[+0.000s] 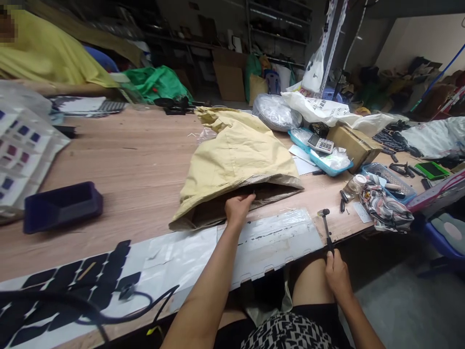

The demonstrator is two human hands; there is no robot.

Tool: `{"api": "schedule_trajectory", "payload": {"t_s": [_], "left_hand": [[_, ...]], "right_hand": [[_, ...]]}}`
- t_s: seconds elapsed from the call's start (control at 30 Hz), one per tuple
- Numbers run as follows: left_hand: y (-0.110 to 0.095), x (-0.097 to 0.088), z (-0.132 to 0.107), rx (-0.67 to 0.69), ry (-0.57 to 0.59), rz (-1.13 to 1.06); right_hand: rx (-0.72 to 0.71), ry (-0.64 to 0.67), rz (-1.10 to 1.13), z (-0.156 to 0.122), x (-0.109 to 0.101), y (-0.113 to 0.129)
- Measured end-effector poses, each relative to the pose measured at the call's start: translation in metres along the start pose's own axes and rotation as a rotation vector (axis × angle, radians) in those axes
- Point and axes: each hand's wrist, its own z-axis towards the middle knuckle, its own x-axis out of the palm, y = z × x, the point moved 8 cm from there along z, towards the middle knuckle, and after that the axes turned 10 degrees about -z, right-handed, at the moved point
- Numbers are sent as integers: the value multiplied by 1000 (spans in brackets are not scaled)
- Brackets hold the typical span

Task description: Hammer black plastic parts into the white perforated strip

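A large yellow woven sack (238,155) lies on the wooden table (138,165) with its open mouth toward me. My left hand (238,209) grips the upper edge of that mouth, fingers curled into the opening. My right hand (336,274) sits at the table's front edge above my knee, closed round the handle of a small black hammer (326,228) whose head rests on the tabletop. A grey plastic sheet (276,240) lies between the two hands.
A dark blue tray (61,206) sits at left, black cut-out pieces (78,281) and a cable (119,315) near the front. Blue baskets with a calculator (320,144), a cardboard box (354,143), cloth and bags crowd the right. A person in yellow (47,48) is at far left.
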Motion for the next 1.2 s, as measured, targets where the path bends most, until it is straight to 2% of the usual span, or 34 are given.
{"api": "schedule_trajectory", "payload": {"t_s": [0.1,0.17,0.23,0.3,0.47,0.63,0.77,0.97,1.07,1.2], "left_hand": [[5,2,-52,69,195,26],[2,7,-84,187,312,105],[-3,12,-106,330,359,207],[-7,16,-118,422,352,283],[-9,24,-118,473,300,364],[-8,27,-119,484,363,358],[-10,28,-124,515,430,331],[-12,28,-126,525,448,320],[-11,29,-125,532,462,324],[-9,29,-124,522,459,316]], "right_hand": [[1,14,-15,1,-1,1],[-2,22,-26,1,-1,1],[-7,30,-38,1,-2,2],[-9,40,-46,1,-2,2],[9,62,-43,3,-4,1],[-6,47,116,-2,-13,6],[-102,82,197,-23,-16,31],[-314,131,174,-53,-19,79],[-353,144,151,-56,-17,88],[-334,161,74,-54,-12,88]]}}
